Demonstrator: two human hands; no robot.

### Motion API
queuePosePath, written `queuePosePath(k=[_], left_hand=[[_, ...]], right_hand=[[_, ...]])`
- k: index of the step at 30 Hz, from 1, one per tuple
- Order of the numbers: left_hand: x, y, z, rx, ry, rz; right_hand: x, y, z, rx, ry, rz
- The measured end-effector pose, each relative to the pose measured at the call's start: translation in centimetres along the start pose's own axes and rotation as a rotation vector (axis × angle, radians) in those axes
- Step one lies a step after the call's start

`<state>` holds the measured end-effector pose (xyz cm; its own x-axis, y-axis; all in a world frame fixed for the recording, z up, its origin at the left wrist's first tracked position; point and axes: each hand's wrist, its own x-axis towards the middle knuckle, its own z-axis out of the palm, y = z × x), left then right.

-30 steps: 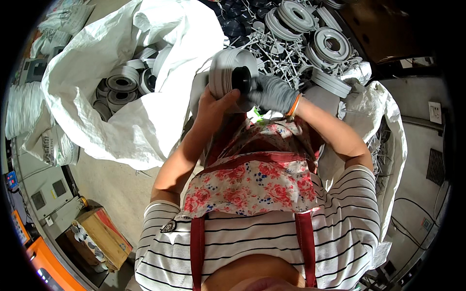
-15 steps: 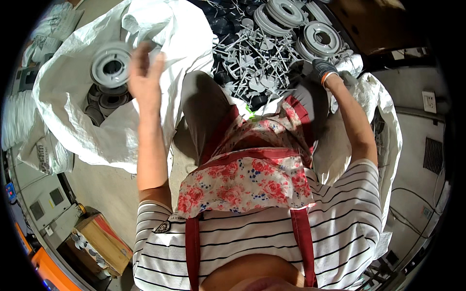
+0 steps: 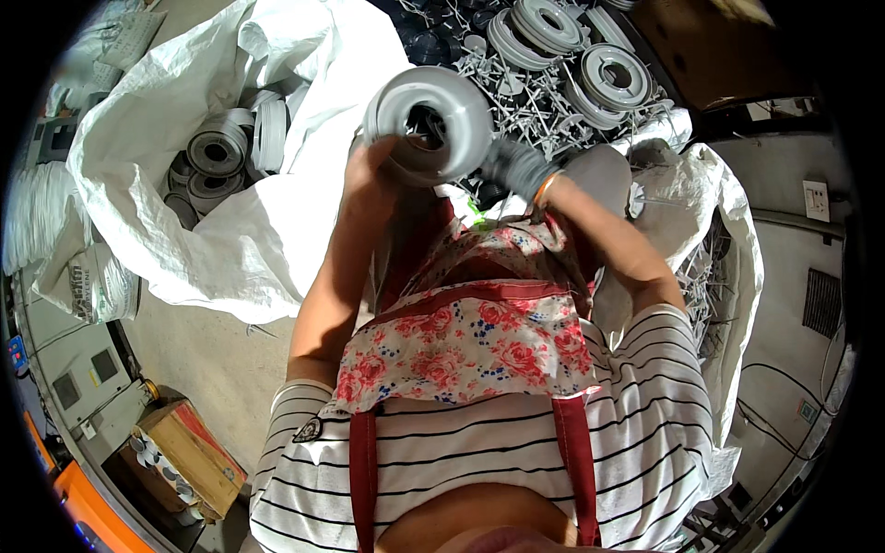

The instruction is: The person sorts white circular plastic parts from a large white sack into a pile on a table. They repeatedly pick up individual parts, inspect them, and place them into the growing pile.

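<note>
Head view: grey spool [image 3: 429,124] is held between both hands, left hand [image 3: 369,170] clasped on its left rim, gloved right hand [image 3: 512,166] gripping its right side, bore axis facing up toward camera.

Bright even daylight, glare on the white sack [image 3: 221,230], strong fisheye bending, black vignette corners, sharp centre
</note>
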<state>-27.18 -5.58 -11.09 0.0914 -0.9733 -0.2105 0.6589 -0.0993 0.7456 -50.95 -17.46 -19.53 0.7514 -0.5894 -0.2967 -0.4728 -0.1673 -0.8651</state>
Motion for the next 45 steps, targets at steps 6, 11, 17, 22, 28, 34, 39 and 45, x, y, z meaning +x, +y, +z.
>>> queuePosePath(k=[6, 11, 17, 22, 28, 34, 39, 45], left_hand=[[-0.7, 1.3, 0.9, 0.285, 0.118, 0.242], [-1.5, 0.8, 1.2, 0.345, 0.142, 0.11], [-0.5, -1.3, 3.4, -0.2, 0.027, -0.073], [-1.1, -0.2, 3.2, 0.013, 0.058, -0.071], [-1.3, 1.8, 2.8, 0.132, 0.006, -0.184], [0.0, 1.4, 1.4, 0.125, 0.004, -0.31], [0.0, 1.4, 1.4, 0.05, 0.007, -0.35], [-0.7, 0.2, 3.3, 0.298, 0.03, -0.075]], right_hand=[[1.8, 3.0, 4.4, -0.975, -0.186, -0.004], [1.1, -5.9, -1.3, -0.624, 0.285, 0.1], [-0.1, -12.4, -3.4, -0.213, 0.282, -0.154], [-0.3, -14.0, -2.0, -0.526, 0.298, -0.351], [0.5, -12.5, -2.1, -0.517, 0.072, -0.528], [0.2, -11.7, -2.1, -0.957, 0.027, -0.906], [-0.2, -15.3, -2.9, -0.552, -0.235, -0.515], [1.3, -11.2, -1.4, -0.349, 0.172, -0.264]])
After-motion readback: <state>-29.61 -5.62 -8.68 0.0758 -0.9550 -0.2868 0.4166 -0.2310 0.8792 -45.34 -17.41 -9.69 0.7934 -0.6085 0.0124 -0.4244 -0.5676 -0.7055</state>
